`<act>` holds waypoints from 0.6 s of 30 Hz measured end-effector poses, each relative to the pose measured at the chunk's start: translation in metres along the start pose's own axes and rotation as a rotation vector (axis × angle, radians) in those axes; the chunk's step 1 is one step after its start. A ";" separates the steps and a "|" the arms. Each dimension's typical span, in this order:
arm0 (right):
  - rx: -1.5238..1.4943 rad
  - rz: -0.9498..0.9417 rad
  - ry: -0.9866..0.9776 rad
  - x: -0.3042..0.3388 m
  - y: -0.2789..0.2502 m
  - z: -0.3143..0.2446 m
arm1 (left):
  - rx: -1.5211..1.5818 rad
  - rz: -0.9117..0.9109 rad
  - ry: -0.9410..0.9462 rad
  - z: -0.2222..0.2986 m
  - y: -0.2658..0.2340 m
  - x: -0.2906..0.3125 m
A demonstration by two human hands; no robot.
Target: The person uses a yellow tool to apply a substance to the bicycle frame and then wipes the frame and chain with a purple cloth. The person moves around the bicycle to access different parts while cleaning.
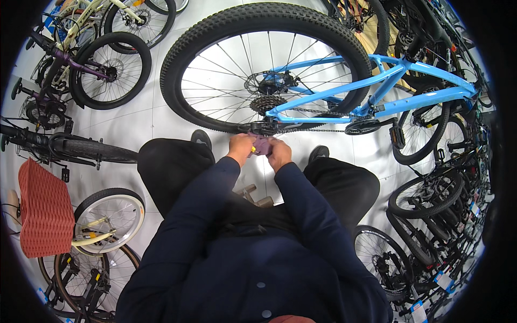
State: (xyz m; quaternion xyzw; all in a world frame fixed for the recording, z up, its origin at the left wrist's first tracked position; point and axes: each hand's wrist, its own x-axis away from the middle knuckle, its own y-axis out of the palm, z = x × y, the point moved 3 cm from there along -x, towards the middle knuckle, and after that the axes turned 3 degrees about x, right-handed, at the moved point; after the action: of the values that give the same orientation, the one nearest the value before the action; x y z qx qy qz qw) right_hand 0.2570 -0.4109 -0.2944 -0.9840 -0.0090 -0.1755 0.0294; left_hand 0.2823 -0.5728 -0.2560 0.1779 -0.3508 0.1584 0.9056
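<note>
A blue bicycle frame (323, 94) with a large knobby rear wheel (215, 43) is in front of me. At the lower side of this wheel, my left hand (240, 147) and my right hand (279, 154) are close together, both with curled fingers. Between them they grip a crumpled purple cloth (262, 143). It lies against or just below the rear derailleur (264, 128); exact contact is hidden. A small yellow bit shows by my left fingers. Above sits the cassette (268, 105), and the chain (312, 130) runs right to the crank.
Bicycles crowd both sides, among them a purple one (81, 67) at the far left. Near left is a red woven basket (46, 210) beside a white-rimmed wheel (110, 220). More wheels (385, 261) line the right. A small stool (253, 194) shows between my legs.
</note>
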 end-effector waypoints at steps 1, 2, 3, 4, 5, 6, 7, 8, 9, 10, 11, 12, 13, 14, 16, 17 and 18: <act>-0.218 0.099 0.219 0.001 -0.012 0.006 | -0.027 -0.014 -0.004 -0.003 0.004 0.001; -0.497 0.138 0.304 0.003 -0.022 0.007 | -0.057 -0.052 0.019 -0.006 0.009 0.001; -0.702 0.285 0.420 0.002 -0.031 0.007 | -0.074 -0.056 -0.003 -0.010 0.013 0.002; -0.644 0.260 0.485 0.005 -0.038 0.006 | -0.092 -0.060 -0.026 -0.016 0.016 0.002; -0.671 0.204 0.512 0.007 -0.042 0.004 | -0.114 -0.074 -0.044 -0.021 0.018 0.003; -0.520 0.169 0.604 0.011 -0.042 0.005 | -0.011 -0.105 -0.109 -0.027 0.019 0.004; -0.420 0.125 0.675 0.013 -0.040 0.005 | -0.049 -0.084 -0.172 -0.031 0.016 0.003; -0.387 0.081 0.700 0.016 -0.037 0.005 | -0.102 -0.088 -0.227 -0.034 0.013 0.002; -0.380 0.053 0.752 0.020 -0.031 0.007 | -0.167 -0.068 -0.279 -0.035 0.009 0.001; -0.386 0.003 0.720 0.021 -0.024 0.007 | -0.043 -0.056 -0.241 -0.034 0.008 0.001; -0.431 -0.044 0.729 0.023 -0.016 0.007 | -0.046 -0.049 -0.212 -0.031 0.006 0.001; -0.448 -0.085 0.646 0.021 -0.010 0.005 | -0.039 -0.022 -0.209 -0.028 0.004 0.001; -0.489 -0.124 0.581 0.020 -0.004 0.004 | -0.033 0.005 -0.206 -0.025 0.002 0.002; -0.521 -0.101 0.528 0.018 -0.001 0.003 | 0.033 -0.008 -0.138 -0.020 0.003 0.003; -0.590 -0.094 0.461 0.013 0.004 0.003 | 0.029 -0.015 -0.075 -0.011 0.002 0.006; -0.641 -0.093 0.428 0.010 0.004 0.002 | 0.029 -0.026 -0.044 -0.008 0.002 0.008; -0.631 -0.029 0.415 0.007 0.000 0.004 | 0.018 -0.022 -0.088 -0.006 0.003 0.008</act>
State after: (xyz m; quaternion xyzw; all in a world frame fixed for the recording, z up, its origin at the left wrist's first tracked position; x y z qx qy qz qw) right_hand 0.2645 -0.4110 -0.2961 -0.8880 0.0377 -0.3657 -0.2763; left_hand 0.2906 -0.5660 -0.2540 0.1968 -0.3870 0.1438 0.8893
